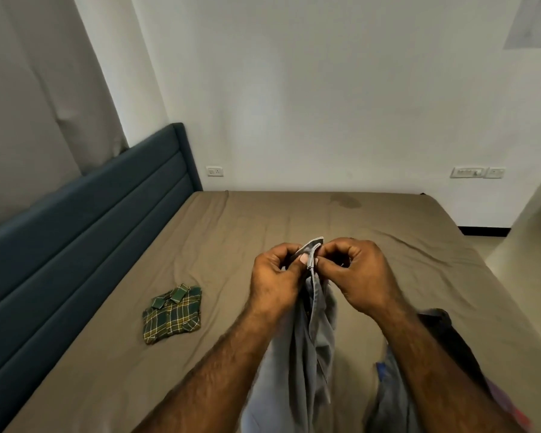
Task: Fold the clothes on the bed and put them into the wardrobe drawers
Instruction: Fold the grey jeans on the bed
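Grey trousers point(310, 335) hang down in front of me above the bed point(263, 220). My left hand point(275, 273) and my right hand point(356, 270) are raised side by side and both pinch the top edge of the trousers between thumb and fingers. A folded green plaid shirt point(171, 314) lies on the brown sheet to the left. More unfolded clothes point(441, 335), dark and grey with bits of blue and pink, lie at the lower right, partly hidden by my right forearm.
A dark blue padded headboard point(85, 226) runs along the left side of the bed. White walls with sockets point(215, 171) stand behind it. Pale floor point(531, 232) shows past the bed's right edge.
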{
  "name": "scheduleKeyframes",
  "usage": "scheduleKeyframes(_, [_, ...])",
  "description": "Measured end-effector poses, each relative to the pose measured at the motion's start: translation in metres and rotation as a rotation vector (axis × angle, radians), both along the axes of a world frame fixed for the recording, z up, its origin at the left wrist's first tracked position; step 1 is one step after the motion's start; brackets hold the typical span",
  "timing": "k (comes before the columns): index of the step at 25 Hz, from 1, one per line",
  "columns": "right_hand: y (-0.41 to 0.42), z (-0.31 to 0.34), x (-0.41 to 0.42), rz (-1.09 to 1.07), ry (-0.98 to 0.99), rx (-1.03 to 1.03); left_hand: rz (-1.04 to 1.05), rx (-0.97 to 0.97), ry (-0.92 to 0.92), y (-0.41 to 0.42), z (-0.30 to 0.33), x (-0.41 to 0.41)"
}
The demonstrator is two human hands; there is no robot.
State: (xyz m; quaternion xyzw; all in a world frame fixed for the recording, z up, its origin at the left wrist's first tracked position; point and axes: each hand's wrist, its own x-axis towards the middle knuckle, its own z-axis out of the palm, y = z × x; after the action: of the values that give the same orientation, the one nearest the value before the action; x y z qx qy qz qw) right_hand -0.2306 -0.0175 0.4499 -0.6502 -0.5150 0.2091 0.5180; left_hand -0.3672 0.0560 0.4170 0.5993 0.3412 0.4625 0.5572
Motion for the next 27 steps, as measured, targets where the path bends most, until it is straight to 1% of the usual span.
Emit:
scheduleKeyframes(3, [-0.001,-0.010,0.014,-0.002,-0.041,0.065,-0.030,-0.131,-0.042,-0.007,0.008,0.010])
scheduleKeyframes(6, [0.001,-0.022,0.019,-0.040,-0.221,0.115,-0.040,-0.205,-0.049,-0.016,0.014,0.013])
scheduleKeyframes(8, [0.000,-0.026,0.021,-0.003,-0.316,0.157,-0.004,-0.161,0.044,-0.014,0.018,0.015])
scheduleKeyframes(10, [0.001,-0.032,0.022,0.034,-0.350,0.204,0.080,-0.086,0.184,-0.007,0.021,0.017])
scheduleKeyframes(11, [0.000,-0.034,0.022,0.043,-0.307,0.213,0.114,-0.077,0.225,-0.005,0.022,0.017])
scheduleKeyframes(12, [0.002,-0.034,0.025,0.048,-0.223,0.207,0.114,-0.098,0.219,-0.005,0.025,0.018])
scheduleKeyframes(13, [0.003,-0.032,0.030,0.061,-0.101,0.190,0.071,-0.140,0.173,-0.005,0.025,0.018])
scheduleKeyframes(15, [0.009,-0.024,0.039,0.177,0.173,0.122,-0.011,-0.206,0.045,-0.008,0.025,0.017])
scheduleKeyframes(16, [0.011,-0.020,0.041,0.239,0.227,0.086,-0.014,-0.196,0.023,-0.008,0.022,0.017])
scheduleKeyframes(17, [0.012,-0.019,0.042,0.258,0.183,0.076,0.033,-0.135,0.075,-0.009,0.019,0.018])
scheduleKeyframes(18, [0.014,-0.020,0.041,0.225,0.055,0.096,0.111,-0.025,0.198,-0.009,0.017,0.019])
scheduleKeyframes(19, [0.012,-0.020,0.038,0.160,-0.113,0.134,0.195,0.109,0.351,-0.009,0.014,0.021])
scheduleKeyframes(20, [0.011,-0.021,0.035,0.105,-0.223,0.181,0.266,0.224,0.471,-0.012,0.014,0.023])
scheduleKeyframes(21, [0.011,-0.022,0.033,0.082,-0.217,0.207,0.314,0.271,0.516,-0.014,0.014,0.025])
scheduleKeyframes(22, [0.012,-0.021,0.033,0.091,-0.102,0.201,0.307,0.240,0.492,-0.014,0.014,0.027])
scheduleKeyframes(23, [0.014,-0.020,0.035,0.121,0.044,0.148,0.263,0.154,0.388,-0.014,0.015,0.028])
scheduleKeyframes(24, [0.018,-0.019,0.039,0.155,0.148,0.075,0.206,0.047,0.255,-0.014,0.014,0.028])
scheduleKeyframes(26, [0.023,-0.015,0.045,0.241,0.244,-0.057,0.080,-0.121,0.004,-0.016,0.014,0.027])
scheduleKeyframes(27, [0.024,-0.012,0.046,0.277,0.264,-0.093,0.028,-0.163,-0.080,-0.017,0.013,0.026])
